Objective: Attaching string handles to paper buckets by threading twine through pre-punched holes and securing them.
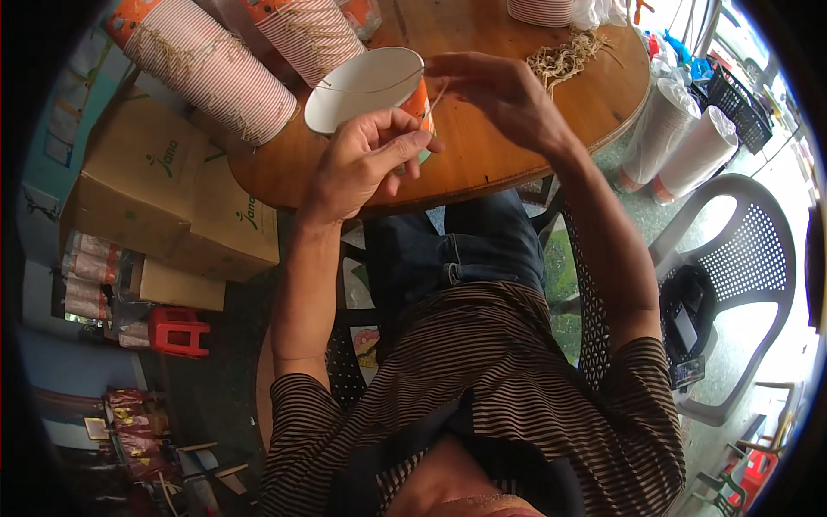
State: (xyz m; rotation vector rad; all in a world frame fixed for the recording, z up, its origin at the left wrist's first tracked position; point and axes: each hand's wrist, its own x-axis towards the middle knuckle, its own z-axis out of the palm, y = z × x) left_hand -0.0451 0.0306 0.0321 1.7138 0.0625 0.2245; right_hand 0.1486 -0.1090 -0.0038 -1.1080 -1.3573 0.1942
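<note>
A paper bucket (357, 90) with a white inside and an orange printed outside is tilted over the table, its mouth facing me. A thin string (366, 90) runs across the mouth. My left hand (366, 159) is closed at the near side of the bucket, thumb and fingers bent against it; part of its grip is hidden. Beyond the rim on the right, my right hand (495, 95) has its fingers bent together around a light string end (439, 95). Its fingertips partly hide one another.
Long stacks of striped paper buckets (207, 73) with strings lie at the table's left. A heap of loose strings (568, 59) lies on the wooden table (594, 108) at right. Cardboard boxes (129, 202) stand left; wrapped bucket stacks (663, 133) and a grey chair (745, 258) stand right.
</note>
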